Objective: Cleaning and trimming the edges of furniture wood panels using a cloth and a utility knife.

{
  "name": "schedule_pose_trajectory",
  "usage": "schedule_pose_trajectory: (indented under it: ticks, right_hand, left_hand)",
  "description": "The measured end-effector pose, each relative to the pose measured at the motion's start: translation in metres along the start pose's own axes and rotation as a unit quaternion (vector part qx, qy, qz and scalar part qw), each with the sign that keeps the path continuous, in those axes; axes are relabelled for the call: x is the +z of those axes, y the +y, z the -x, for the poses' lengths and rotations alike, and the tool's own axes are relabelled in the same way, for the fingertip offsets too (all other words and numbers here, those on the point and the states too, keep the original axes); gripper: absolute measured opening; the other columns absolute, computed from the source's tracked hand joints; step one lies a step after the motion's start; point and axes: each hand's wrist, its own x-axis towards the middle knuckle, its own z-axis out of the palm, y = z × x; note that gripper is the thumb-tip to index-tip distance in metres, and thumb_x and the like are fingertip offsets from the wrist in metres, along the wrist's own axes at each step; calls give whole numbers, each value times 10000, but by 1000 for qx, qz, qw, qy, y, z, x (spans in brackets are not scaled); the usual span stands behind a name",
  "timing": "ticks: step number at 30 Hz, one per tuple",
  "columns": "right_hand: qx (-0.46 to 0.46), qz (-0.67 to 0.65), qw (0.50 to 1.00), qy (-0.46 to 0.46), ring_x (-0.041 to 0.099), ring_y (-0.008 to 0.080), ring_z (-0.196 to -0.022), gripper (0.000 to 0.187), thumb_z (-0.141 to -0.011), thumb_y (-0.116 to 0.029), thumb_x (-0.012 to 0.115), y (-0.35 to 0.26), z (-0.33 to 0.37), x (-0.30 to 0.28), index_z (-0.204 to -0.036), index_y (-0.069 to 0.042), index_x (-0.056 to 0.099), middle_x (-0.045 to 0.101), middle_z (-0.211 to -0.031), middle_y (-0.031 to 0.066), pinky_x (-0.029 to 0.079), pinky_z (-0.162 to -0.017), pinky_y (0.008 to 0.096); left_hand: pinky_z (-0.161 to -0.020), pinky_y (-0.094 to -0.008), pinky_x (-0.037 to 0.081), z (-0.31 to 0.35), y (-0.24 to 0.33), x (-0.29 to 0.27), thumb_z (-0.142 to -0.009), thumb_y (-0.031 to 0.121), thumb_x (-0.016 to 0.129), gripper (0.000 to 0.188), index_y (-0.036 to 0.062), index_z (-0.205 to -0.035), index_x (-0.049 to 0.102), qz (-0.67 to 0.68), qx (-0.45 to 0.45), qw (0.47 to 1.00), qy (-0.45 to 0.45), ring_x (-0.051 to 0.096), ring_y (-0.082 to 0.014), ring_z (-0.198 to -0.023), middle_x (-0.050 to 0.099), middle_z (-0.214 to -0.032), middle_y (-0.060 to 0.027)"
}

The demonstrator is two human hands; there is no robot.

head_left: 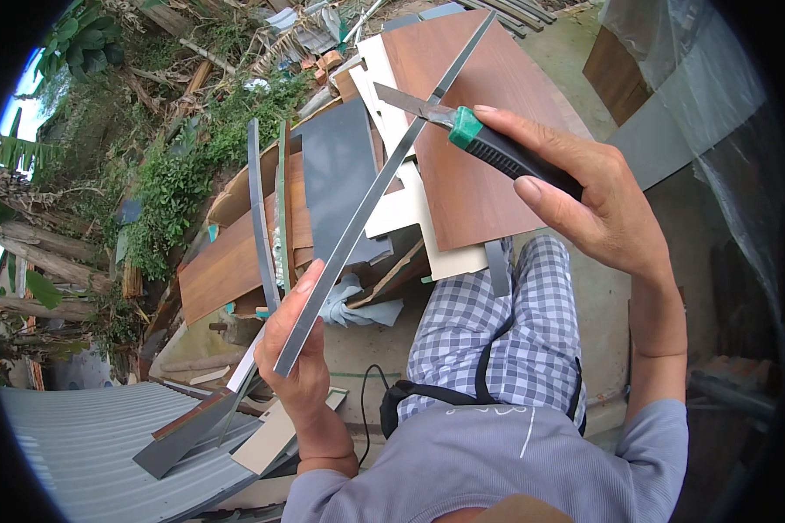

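In my left hand [301, 375] is the lower end of a long, narrow grey strip [353, 228], gripped between thumb and fingers. The strip slants up and away to the far right, over a wood-grain board [488, 122]. My right hand [606, 196] is closed round a utility knife [519, 161] with a black handle and green tape near its front. The knife's long metal blade crosses the strip in its upper half and points left. Whether the blade's edge touches the strip, I cannot tell.
Beneath the board lies a cream sheet [456, 260] with cut-outs. Left of it are a dark grey panel [333, 166], upright thin strips [260, 205] and a pale blue cloth [371, 309]. Corrugated metal [70, 436] fills the lower left. Plants and logs [57, 261] border the far left.
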Motion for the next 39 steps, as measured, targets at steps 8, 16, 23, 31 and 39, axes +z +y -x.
schedule_pose_trajectory:
  ticks: [8, 16, 23, 31, 39]
  right_hand:
    - [89, 6, 995, 37, 520, 100, -630, 431, -896, -305, 557, 69, -19, 4, -1299, -155, 558, 635, -861, 60, 430, -578, 228]
    - [0, 79, 996, 36, 515, 110, -583, 416, -912, -333, 532, 65, -39, 7, -1304, -195, 555, 615, -744, 50, 423, -539, 266]
    - [28, 148, 986, 68, 576, 155, -669, 429, -912, -371, 534, 126, -60, -9, -1307, -203, 548, 656, -853, 74, 489, -643, 312]
    - [120, 113, 986, 16, 552, 134, -678, 469, -912, -437, 508, 134, -76, -13, -1330, -224, 525, 608, -812, 51, 479, -672, 308]
    - [146, 120, 977, 97, 521, 99, -657, 464, -912, -441, 498, 220, -100, -32, -1333, -247, 522, 578, -756, 41, 453, -617, 287]
  left_hand:
    - [-989, -429, 418, -1, -1, -2, -883, 41, 585, 241, -32, -1112, 593, 4, -9, 1000, 2, 567, -348, -1135, 604, -1154, -248]
    - [-792, -255, 416, 8, -18, -17, -879, 83, 639, 247, -58, -1078, 597, -20, -95, 992, 85, 543, -133, -845, 619, -960, -80]
    - [-779, -242, 405, 9, -26, -20, -881, 91, 644, 248, -62, -1070, 594, -6, -96, 992, 84, 513, -117, -866, 588, -962, -57]
    - [-793, -236, 397, 12, -33, -28, -881, 83, 642, 251, -50, -1087, 589, -17, -103, 990, 95, 513, -114, -871, 588, -958, -49]
    - [-813, -239, 383, 12, -37, -31, -891, 102, 635, 234, -37, -1070, 583, 2, -115, 989, 89, 496, -113, -882, 576, -964, -36]
